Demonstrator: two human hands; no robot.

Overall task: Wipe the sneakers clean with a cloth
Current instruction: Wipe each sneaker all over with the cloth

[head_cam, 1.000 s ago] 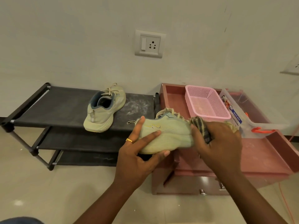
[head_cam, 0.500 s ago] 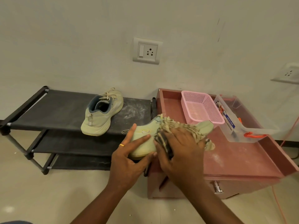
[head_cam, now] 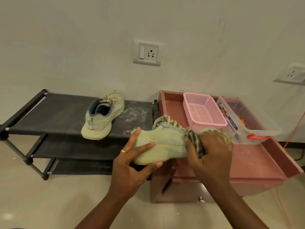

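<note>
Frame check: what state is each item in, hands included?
Pale green lace-up sneaker: held in the air between both hands.
Dark checked cloth: bunched, pressed on that sneaker's toe end.
Right hand: grips the cloth.
Left hand: grips the sneaker's heel end.
Black fabric shoe rack: top shelf smeared with white dust.
Second pale green sneaker: upright on that top shelf, laced.
Pink plastic mesh basket: upright on the pink cabinet.

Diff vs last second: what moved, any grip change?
The right hand slid the cloth along the held sneaker, from toe to middle and back toward the toe. No grip change: the left hand still holds its heel end. The second sneaker on the rack stayed put.
</note>
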